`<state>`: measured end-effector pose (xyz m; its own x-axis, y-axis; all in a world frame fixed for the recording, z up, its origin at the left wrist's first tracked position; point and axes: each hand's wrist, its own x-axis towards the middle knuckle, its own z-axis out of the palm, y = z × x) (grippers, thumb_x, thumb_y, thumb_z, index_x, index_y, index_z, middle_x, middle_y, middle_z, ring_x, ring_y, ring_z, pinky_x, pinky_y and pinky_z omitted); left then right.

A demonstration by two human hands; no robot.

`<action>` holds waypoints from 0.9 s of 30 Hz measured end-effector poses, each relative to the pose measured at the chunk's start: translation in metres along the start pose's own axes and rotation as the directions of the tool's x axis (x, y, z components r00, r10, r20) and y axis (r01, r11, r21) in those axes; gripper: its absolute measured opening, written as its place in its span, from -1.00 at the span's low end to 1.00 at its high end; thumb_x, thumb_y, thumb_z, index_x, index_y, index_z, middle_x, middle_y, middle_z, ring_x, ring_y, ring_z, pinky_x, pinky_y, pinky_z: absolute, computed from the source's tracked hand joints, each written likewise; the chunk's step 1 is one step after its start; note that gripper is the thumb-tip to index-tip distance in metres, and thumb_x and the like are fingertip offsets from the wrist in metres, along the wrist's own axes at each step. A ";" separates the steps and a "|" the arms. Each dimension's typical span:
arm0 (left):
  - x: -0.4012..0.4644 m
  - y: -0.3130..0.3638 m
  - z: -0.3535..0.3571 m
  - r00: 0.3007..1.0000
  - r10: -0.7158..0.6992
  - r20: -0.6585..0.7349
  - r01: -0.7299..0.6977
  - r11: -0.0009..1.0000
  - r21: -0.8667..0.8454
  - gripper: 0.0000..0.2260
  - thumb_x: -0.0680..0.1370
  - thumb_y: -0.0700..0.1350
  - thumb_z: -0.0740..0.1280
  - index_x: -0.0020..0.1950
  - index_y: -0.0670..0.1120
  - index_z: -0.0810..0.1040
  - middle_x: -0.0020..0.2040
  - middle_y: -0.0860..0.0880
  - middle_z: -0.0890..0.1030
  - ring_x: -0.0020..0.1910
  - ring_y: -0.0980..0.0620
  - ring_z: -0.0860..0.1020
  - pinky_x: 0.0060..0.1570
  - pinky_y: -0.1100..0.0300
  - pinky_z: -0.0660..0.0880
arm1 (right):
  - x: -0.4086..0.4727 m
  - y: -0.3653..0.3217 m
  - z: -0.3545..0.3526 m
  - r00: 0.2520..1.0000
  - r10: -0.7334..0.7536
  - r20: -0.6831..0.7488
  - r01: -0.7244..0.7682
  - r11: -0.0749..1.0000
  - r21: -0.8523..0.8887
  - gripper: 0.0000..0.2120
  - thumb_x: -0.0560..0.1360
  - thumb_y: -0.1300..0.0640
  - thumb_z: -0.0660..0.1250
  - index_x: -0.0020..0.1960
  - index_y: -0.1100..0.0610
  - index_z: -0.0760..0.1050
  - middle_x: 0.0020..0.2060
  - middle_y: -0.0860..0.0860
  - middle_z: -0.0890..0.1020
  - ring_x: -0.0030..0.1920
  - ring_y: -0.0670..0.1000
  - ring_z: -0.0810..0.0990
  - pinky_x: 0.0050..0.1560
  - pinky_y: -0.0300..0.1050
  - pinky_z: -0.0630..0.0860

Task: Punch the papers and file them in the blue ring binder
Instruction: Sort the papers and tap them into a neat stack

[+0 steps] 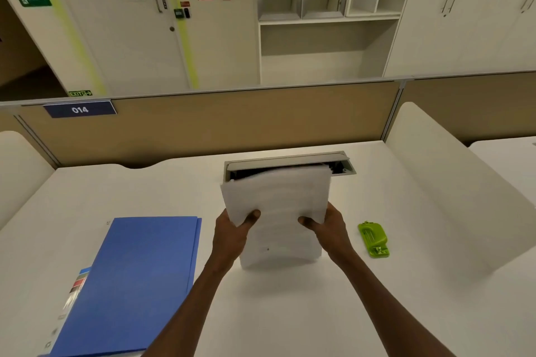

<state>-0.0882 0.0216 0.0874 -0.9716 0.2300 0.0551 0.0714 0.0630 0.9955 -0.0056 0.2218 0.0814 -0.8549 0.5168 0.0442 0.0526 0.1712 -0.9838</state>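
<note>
Binder (136,278): blue, closed, flat on desk (290,313) at near left, spine label toward the viewer. Rings not visible; cover not yet opened.

Left hand (232,233): curled on the left edge of the papers (278,211), thumb on the front face, fingers hidden behind.

Papers: white stack, held upright between both hands at desk centre, lower edge down on or just above the surface; cannot tell which. Upper edges blurred and slightly fanned, so stack not square. One small dark mark near the lower middle; no clear punch holes seen.

Right hand (329,226): gripping the right edge likewise, thumb in front.

Punch (374,239): green, lying on desk just right of the right hand, untouched, apart from the stack.

Cable tray (290,161): behind the papers, lid raised.

Step in hand, as judged: squaring the stack ahead of punching. Punching and filing outstanding.

Next move calls for: edges brought flush, one hand freed to fetch the punch, stack edge fed fully and centred into its slot. Stack looks thick for a small punch; splitting into batches probably needed.
</note>
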 end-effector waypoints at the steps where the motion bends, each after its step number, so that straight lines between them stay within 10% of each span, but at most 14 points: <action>1: -0.002 -0.006 0.002 1.000 0.005 0.007 -0.005 1.000 0.024 -0.75 0.47 -0.07 0.44 0.11 0.09 0.53 -0.01 0.09 0.65 -0.03 0.09 0.63 -0.12 0.25 0.61 | -0.001 0.004 0.000 1.000 0.012 0.008 -0.012 1.000 0.008 -0.61 0.37 0.22 0.48 0.17 0.08 0.50 0.02 -0.02 0.66 0.02 -0.05 0.62 -0.21 -0.40 0.53; 27: 0.004 -0.032 0.024 0.997 -0.081 0.001 0.081 0.993 0.083 -0.66 0.49 -0.07 0.42 0.23 -0.10 0.49 0.04 -0.02 0.64 -0.03 -0.01 0.64 -0.18 0.22 0.61 | 0.012 0.023 -0.006 0.990 0.139 -0.009 -0.139 0.990 -0.020 -0.65 0.43 0.27 0.39 0.18 0.15 0.45 0.03 0.01 0.62 -0.04 -0.09 0.60 -0.30 -0.40 0.51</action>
<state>-0.0892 0.0436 0.0536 -0.9739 0.2254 -0.0262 0.0108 0.1617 0.9868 -0.0109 0.2372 0.0603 -0.8348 0.5428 -0.0915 0.1817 0.1147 -0.9766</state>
